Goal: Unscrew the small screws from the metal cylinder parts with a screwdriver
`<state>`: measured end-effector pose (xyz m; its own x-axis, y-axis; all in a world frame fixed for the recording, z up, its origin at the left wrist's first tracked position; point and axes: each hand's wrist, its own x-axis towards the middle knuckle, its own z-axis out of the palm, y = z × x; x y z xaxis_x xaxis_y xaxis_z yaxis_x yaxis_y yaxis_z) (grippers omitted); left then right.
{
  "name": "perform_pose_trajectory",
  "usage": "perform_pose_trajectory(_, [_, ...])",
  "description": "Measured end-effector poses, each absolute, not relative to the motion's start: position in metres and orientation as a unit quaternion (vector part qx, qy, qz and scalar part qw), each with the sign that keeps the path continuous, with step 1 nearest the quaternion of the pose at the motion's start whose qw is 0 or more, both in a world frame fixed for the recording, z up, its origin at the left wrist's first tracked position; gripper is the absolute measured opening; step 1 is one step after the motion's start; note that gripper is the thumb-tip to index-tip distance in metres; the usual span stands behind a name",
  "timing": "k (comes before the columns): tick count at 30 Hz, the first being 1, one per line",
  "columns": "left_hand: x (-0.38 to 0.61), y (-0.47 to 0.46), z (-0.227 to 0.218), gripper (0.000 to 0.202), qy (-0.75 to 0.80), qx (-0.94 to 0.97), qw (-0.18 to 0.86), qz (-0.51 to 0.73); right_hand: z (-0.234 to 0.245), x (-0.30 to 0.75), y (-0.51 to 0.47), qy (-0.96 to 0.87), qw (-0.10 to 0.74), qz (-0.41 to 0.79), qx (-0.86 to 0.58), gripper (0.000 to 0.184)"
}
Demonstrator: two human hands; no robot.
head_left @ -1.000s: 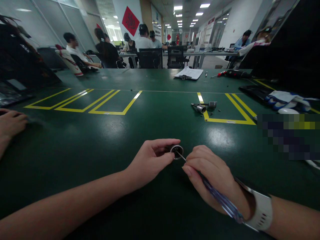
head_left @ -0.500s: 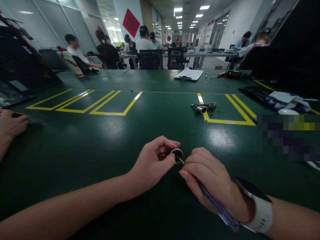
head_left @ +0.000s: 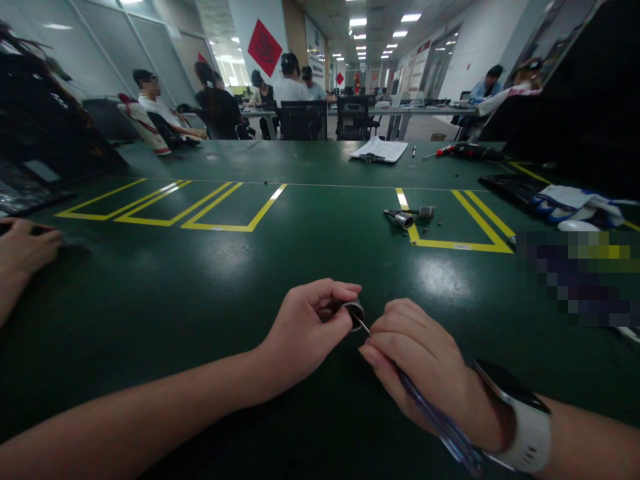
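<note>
My left hand (head_left: 310,327) is closed around a small dark cylindrical part with a silver rim (head_left: 355,311), held just above the green table (head_left: 200,287). My right hand (head_left: 417,363) is closed on a thin screwdriver with a translucent blue handle (head_left: 440,427). Its metal tip reaches into the open end of the cylindrical part. A white watch (head_left: 525,417) sits on my right wrist.
Small metal cylindrical parts (head_left: 407,216) and loose screws lie by yellow floor-tape lines at the right. A clipboard with paper (head_left: 379,150), a red-handled tool (head_left: 440,152) and blue-white gloves (head_left: 575,200) lie farther off. Another person's hand (head_left: 23,253) rests at the left edge. Several people sit beyond.
My left hand has curled tighter round the part and turned it, so its open rim shows less. The right hand and screwdriver shifted slightly lower and closer.
</note>
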<state>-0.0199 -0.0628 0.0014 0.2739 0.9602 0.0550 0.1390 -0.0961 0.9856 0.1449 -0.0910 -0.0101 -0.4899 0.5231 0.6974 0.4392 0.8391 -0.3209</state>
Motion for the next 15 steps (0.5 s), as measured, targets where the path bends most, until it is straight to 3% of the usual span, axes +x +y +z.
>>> perform_pose_trajectory(15, [-0.0198,-0.0638,0.0009,0.013,0.444,0.616,0.507,0.407,-0.0090,0.1453,-0.0916,-0.862,0.424,0.047,-0.273,0.013])
